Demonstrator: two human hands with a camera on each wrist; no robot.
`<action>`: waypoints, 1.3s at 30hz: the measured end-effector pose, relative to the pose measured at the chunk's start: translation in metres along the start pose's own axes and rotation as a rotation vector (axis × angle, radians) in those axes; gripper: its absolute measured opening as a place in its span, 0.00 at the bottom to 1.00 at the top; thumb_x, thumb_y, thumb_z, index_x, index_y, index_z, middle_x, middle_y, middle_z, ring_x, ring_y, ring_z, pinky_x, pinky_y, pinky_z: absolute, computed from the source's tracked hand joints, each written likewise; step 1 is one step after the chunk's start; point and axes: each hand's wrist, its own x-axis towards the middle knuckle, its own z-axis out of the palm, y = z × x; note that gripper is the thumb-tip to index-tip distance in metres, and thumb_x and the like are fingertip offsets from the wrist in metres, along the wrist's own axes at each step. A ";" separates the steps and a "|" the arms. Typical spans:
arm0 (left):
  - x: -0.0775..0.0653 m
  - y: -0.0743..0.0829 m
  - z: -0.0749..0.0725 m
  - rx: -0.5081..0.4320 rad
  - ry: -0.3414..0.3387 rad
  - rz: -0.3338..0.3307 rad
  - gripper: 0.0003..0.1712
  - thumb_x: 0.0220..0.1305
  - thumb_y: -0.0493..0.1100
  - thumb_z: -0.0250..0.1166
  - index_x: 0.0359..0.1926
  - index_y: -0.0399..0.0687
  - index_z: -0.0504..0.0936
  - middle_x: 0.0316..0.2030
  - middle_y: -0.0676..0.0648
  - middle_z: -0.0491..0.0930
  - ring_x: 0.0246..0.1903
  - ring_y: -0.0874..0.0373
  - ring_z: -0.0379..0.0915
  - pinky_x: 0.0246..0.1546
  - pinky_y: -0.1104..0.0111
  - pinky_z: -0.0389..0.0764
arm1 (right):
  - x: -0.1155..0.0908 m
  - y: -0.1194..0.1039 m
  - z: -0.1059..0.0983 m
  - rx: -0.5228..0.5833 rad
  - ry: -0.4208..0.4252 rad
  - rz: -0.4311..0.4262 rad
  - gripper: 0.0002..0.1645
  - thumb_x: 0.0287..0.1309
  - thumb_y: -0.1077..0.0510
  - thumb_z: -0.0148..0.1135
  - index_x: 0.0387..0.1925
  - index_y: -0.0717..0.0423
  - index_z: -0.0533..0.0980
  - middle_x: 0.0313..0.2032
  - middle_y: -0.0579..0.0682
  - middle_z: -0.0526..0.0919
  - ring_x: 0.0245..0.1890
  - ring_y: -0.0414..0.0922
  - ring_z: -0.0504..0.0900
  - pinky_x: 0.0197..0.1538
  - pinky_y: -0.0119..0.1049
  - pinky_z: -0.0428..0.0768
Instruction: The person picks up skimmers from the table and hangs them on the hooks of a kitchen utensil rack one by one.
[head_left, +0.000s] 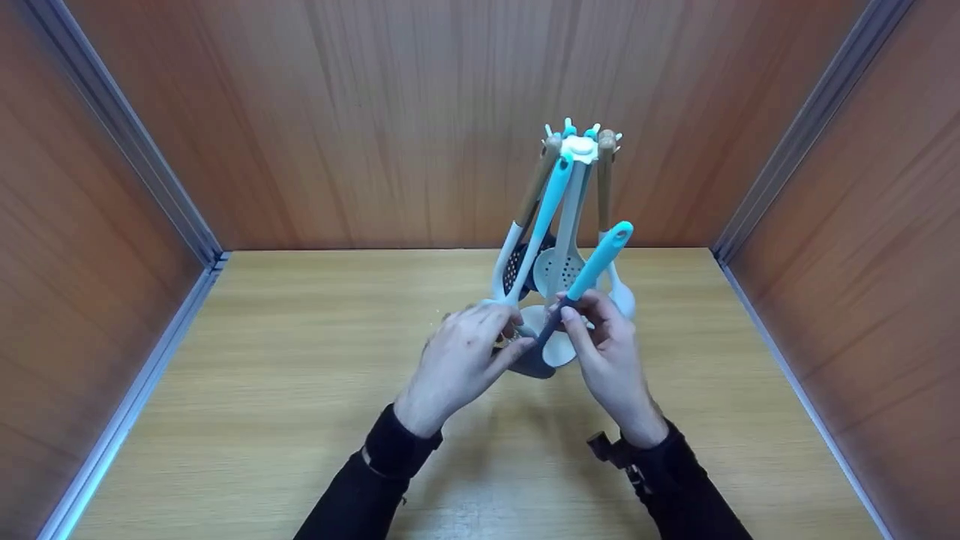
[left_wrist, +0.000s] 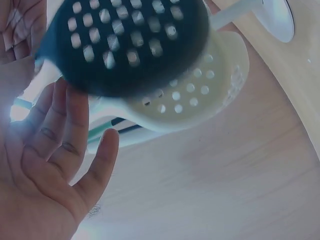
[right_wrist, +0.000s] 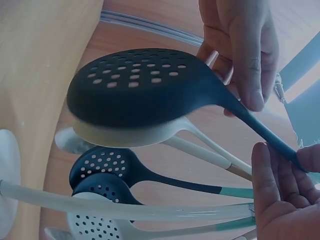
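Observation:
A dark skimmer (right_wrist: 135, 95) with a perforated bowl and turquoise handle (head_left: 600, 259) is held tilted in front of a utensil stand (head_left: 580, 148). My right hand (head_left: 606, 349) pinches its neck just below the turquoise part. Nearer the bowl, my left hand (head_left: 461, 356) holds the neck between thumb and fingers. In the left wrist view, several fingers (left_wrist: 75, 130) of that hand reach up beside the bowl. Close behind lies the bowl of a cream perforated skimmer (left_wrist: 190, 92). The skimmer's bowl is partly hidden behind my left hand in the head view.
Around the stand's white post (right_wrist: 125, 205) hang several utensils, some with turquoise handles (head_left: 553, 191), some with brown ones (head_left: 604, 187). Among them are a dark perforated utensil (right_wrist: 102, 162) and a white perforated one (right_wrist: 92, 222). Wooden walls (head_left: 420, 127) enclose the table (head_left: 300, 360) behind and at both sides.

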 end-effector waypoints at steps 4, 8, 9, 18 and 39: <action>0.000 -0.004 -0.004 -0.018 0.009 -0.052 0.20 0.85 0.61 0.71 0.60 0.52 0.89 0.47 0.54 0.94 0.45 0.56 0.88 0.47 0.60 0.89 | 0.001 0.000 -0.002 -0.026 0.011 0.015 0.18 0.90 0.67 0.58 0.70 0.76 0.76 0.59 0.70 0.88 0.57 0.38 0.91 0.63 0.30 0.93; 0.001 -0.009 -0.008 -0.022 0.013 -0.087 0.18 0.86 0.59 0.71 0.60 0.52 0.90 0.47 0.52 0.94 0.48 0.53 0.89 0.49 0.56 0.89 | 0.003 -0.002 -0.005 -0.028 0.024 0.041 0.19 0.90 0.66 0.59 0.70 0.75 0.77 0.59 0.71 0.87 0.56 0.42 0.91 0.62 0.30 0.93; 0.002 -0.010 -0.009 -0.018 0.015 -0.094 0.18 0.86 0.59 0.72 0.59 0.52 0.90 0.47 0.51 0.94 0.48 0.52 0.89 0.49 0.56 0.88 | 0.003 -0.003 -0.006 -0.026 0.027 0.045 0.19 0.90 0.66 0.59 0.70 0.75 0.77 0.59 0.72 0.87 0.56 0.44 0.92 0.62 0.31 0.94; 0.004 -0.026 -0.016 0.040 0.041 -0.148 0.15 0.86 0.54 0.73 0.58 0.50 0.90 0.48 0.49 0.94 0.49 0.50 0.91 0.52 0.51 0.89 | 0.009 -0.010 -0.013 -0.027 0.053 0.084 0.18 0.91 0.65 0.58 0.70 0.72 0.78 0.57 0.66 0.87 0.54 0.48 0.93 0.60 0.31 0.94; -0.002 -0.086 -0.037 0.222 0.161 -0.298 0.25 0.87 0.54 0.71 0.71 0.45 0.87 0.62 0.41 0.93 0.62 0.39 0.91 0.65 0.41 0.88 | 0.039 -0.040 -0.032 -0.184 0.075 0.184 0.18 0.92 0.61 0.60 0.71 0.62 0.82 0.56 0.63 0.88 0.50 0.39 0.90 0.59 0.25 0.91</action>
